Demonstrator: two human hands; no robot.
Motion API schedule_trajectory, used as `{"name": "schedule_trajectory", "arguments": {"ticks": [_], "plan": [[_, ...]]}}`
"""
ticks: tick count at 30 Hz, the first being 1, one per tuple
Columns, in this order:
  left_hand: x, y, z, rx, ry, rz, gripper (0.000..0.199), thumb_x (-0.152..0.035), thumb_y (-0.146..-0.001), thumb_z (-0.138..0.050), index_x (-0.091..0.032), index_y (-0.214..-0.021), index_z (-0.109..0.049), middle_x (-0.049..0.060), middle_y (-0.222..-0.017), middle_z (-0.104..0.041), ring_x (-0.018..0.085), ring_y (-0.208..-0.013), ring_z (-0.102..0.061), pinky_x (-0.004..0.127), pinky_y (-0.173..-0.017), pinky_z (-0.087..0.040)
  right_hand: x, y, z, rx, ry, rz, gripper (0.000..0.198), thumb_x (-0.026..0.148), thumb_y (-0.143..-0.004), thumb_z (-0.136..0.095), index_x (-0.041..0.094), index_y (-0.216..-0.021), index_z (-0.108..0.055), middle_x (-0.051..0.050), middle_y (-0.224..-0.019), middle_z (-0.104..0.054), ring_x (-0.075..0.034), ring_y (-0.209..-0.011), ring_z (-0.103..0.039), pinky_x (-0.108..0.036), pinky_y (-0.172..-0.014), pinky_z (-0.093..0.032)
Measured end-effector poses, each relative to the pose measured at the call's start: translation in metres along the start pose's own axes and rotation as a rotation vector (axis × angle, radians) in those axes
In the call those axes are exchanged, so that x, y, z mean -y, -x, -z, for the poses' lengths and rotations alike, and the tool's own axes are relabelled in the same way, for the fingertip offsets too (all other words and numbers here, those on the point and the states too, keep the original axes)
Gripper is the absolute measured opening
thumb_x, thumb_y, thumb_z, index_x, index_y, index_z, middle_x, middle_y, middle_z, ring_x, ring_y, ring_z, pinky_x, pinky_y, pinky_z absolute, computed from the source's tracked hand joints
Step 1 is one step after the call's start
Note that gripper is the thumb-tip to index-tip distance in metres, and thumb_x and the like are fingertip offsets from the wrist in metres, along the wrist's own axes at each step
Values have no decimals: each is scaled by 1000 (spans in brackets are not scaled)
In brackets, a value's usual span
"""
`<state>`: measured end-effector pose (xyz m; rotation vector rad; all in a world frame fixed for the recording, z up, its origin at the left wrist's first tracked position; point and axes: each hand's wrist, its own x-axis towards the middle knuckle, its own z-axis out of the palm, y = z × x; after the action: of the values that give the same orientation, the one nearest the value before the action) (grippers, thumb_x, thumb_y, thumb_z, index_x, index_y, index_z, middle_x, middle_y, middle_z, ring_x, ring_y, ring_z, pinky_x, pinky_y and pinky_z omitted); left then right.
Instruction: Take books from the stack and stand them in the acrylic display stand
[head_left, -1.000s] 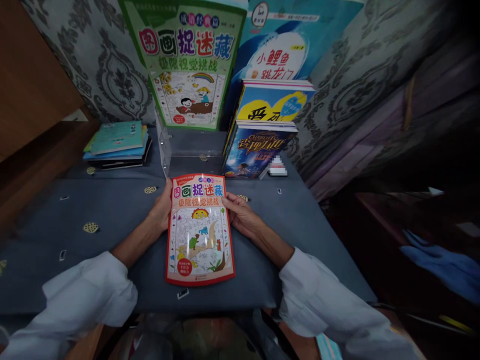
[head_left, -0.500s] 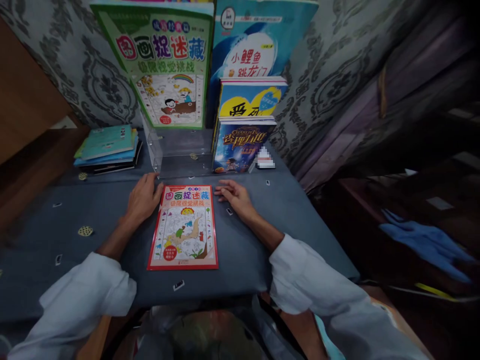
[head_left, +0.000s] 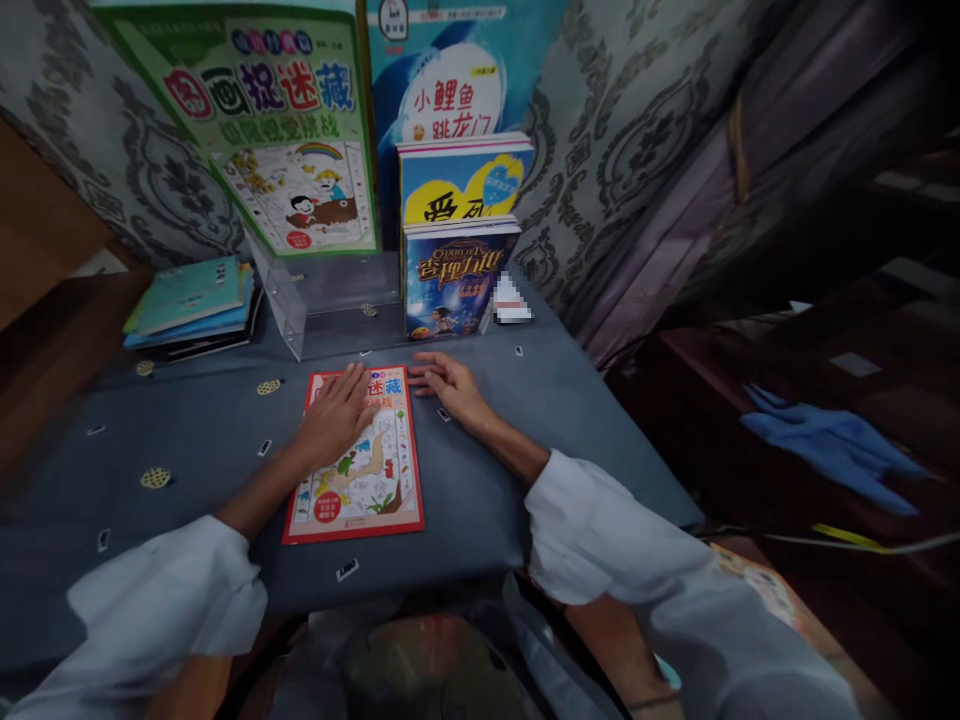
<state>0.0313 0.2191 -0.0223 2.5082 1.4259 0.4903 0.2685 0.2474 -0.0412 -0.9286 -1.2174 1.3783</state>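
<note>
A red-bordered picture book (head_left: 375, 470) lies flat on the dark grey table in front of me, its cover facing up. My left hand (head_left: 335, 417) rests on the upper left of this cover, fingers stretched out, hiding part of the title. Just off the book's upper right corner, my right hand (head_left: 448, 388) lies on the table with loosely spread fingers and holds nothing. Behind both hands stands a clear book rack (head_left: 285, 308). A large green picture book (head_left: 300, 200) and a dark blue book (head_left: 450, 285) stand upright in it.
A teal book (head_left: 435, 75) and a blue-and-yellow book (head_left: 465, 185) also stand at the back. To the left is a stack of thin books (head_left: 191, 305). Patterned curtain (head_left: 637, 140) hangs behind. A blue cloth (head_left: 832, 445) lies beyond the table's right edge.
My left hand has moved right from beside the red-bordered book onto its cover. The right hand stays by the upper right corner. The whole view has shifted slightly.
</note>
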Motion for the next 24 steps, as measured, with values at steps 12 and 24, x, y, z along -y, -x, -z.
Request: {"name": "schedule_trajectory", "arguments": {"ticks": [12, 24], "plan": [[-13, -27, 3, 132, 185, -133, 65, -57, -98, -43, -20, -150, -45, 14, -162, -37, 29, -153, -28, 53, -125, -3, 2, -1, 0, 6, -35, -18, 27, 22, -80, -69, 25, -106, -64, -5, -100, -77, -17, -82, -75, -34, -78, -63], [-24, -23, 4, 116, 343, -50, 48, -41, -95, -52, -22, -137, -61, 9, -156, -49, 27, -152, -31, 51, -126, -5, 2, -2, 2, 8, -53, -52, 28, 23, -82, -71, 25, -108, -63, -3, -102, -76, -19, -92, -75, -35, -82, -62]]}}
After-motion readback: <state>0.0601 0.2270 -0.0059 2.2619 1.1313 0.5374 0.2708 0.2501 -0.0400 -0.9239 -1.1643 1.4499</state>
